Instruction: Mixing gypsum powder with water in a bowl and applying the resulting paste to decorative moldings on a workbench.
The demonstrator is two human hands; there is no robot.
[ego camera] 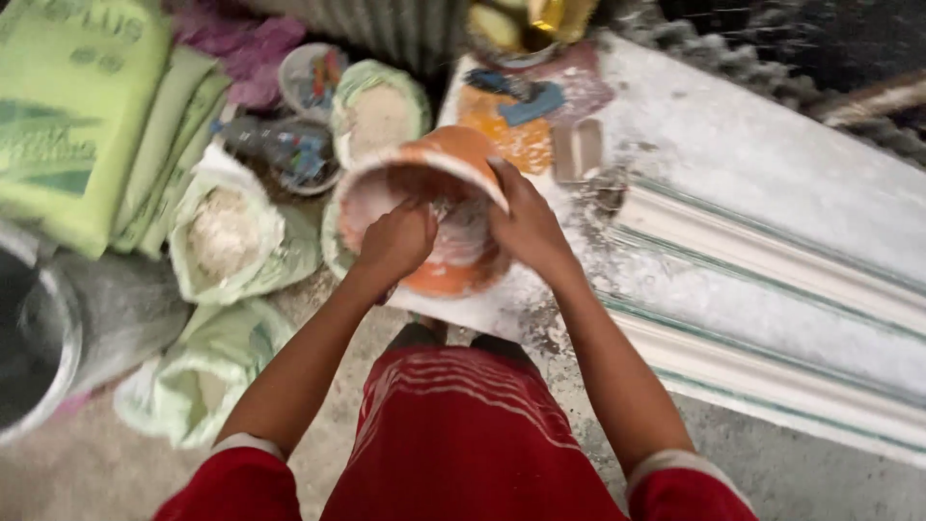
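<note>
Bowl: an orange bowl with white stuff caked inside sits at the middle of the view, on the near left corner of the bench.
Which way it points: the bowl is tipped, and its open mouth faces 8 o'clock, toward the person. It is round, so it has no long side.
Left hand: it is down inside the bowl with the fingers curled together. I cannot tell if it grips anything.
Right hand: it is clamped on the bowl's rim at the 3 o'clock side, thumb inside and fingers outside.
Edges: the bench edge runs just under the bowl and goes off toward 4 o'clock. Long white moulded strips lie along it.
Room at 9 o'clock: tight. Open sacks of white powder stand close to the bowl, with green bags and a grey bucket past them.
Room at 12 o'clock: another sack and a small tub sit near the bowl.
Room at 6 o'clock: the person's red clothes and grey floor.
</note>
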